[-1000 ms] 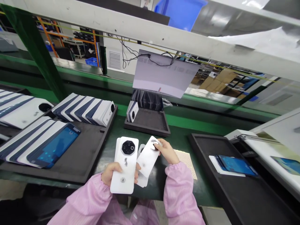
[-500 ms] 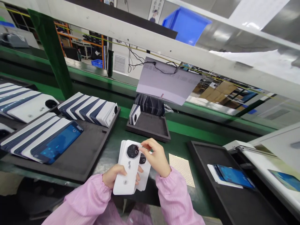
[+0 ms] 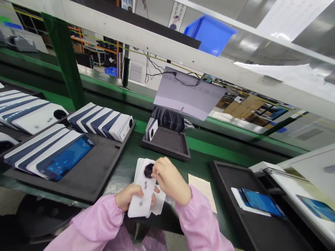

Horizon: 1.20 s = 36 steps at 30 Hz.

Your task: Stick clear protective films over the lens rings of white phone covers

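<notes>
My left hand (image 3: 130, 196) is closed around a fanned stack of thin white phone back panels (image 3: 142, 197), each with a dark round camera area near its top end. Its thumb lies on the front panel, and fingertips show between the front panels and those behind. Over the front panel's black camera area (image 3: 148, 170), my right hand (image 3: 170, 179) is closed in a pinch at the right rim. Whatever its fingertips hold there is hidden. To the right of that hand lies a cream sheet of small dots (image 3: 202, 190).
On the left, a black tray (image 3: 104, 167) holds rows of white and blue phone panels (image 3: 101, 122). A smaller black tray (image 3: 170, 153) stands ahead with more panels. Another black tray (image 3: 232, 209) at right holds a blue-screened panel (image 3: 261, 201). A grey board (image 3: 187, 92) hangs above.
My right hand has moved slightly left and turned, with its fingertips now over the camera area's right part. My left hand still holds the stack. The view has shifted slightly.
</notes>
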### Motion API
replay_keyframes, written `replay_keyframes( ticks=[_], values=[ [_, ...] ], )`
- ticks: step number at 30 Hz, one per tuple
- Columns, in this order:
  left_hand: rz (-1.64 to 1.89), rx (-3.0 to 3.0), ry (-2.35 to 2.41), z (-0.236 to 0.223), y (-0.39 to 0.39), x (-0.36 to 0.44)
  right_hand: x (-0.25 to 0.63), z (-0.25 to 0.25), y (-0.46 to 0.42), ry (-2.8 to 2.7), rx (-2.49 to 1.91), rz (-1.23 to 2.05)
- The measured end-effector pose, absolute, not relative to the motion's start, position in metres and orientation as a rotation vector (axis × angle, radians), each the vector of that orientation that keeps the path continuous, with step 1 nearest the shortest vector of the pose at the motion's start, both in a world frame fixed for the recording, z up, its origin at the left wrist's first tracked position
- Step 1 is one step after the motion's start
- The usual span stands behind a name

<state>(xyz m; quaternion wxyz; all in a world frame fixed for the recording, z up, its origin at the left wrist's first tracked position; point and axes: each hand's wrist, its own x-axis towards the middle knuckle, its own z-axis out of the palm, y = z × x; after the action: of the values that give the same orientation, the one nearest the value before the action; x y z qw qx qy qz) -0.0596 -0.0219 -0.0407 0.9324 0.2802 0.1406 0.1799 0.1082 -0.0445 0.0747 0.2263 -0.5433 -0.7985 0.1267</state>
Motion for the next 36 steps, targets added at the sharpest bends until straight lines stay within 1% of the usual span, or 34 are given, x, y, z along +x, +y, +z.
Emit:
replay_keyframes(
  ticks=[1,3,5,6,9,12,15,19,28,36],
  values=[
    [0.377,0.553,0.280,-0.041,-0.021,-0.060,0.107,0.081,-0.053,-2.305,-1.396,0.399],
    [0.379,0.516,0.255,-0.041,-0.019,-0.062,0.112,0.095,-0.069,-2.462,-1.063,0.695],
    [0.359,0.489,0.223,-0.039,-0.017,-0.063,0.125,0.107,-0.076,-2.408,-0.800,0.974],
    [0.344,0.479,0.208,-0.038,-0.017,-0.063,0.133,0.110,-0.075,-2.315,-0.760,1.035],
    [0.308,0.457,0.176,-0.034,-0.016,-0.063,0.154,0.094,-0.059,-1.841,-0.910,0.932],
    [0.302,0.441,0.164,-0.033,-0.016,-0.062,0.163,0.051,-0.035,-1.249,-1.135,0.793],
    [0.298,0.432,0.170,-0.036,-0.016,-0.063,0.164,0.011,-0.020,-0.954,-1.145,0.775],
    [0.286,0.418,0.176,-0.036,-0.016,-0.063,0.165,-0.007,-0.017,-0.843,-1.099,0.846],
    [0.275,0.415,0.190,-0.034,-0.015,-0.061,0.162,-0.004,-0.015,-0.777,-1.081,0.945],
    [0.259,0.452,0.262,-0.034,-0.014,-0.060,0.162,-0.003,-0.018,-0.791,-1.083,0.900]
  ],
)
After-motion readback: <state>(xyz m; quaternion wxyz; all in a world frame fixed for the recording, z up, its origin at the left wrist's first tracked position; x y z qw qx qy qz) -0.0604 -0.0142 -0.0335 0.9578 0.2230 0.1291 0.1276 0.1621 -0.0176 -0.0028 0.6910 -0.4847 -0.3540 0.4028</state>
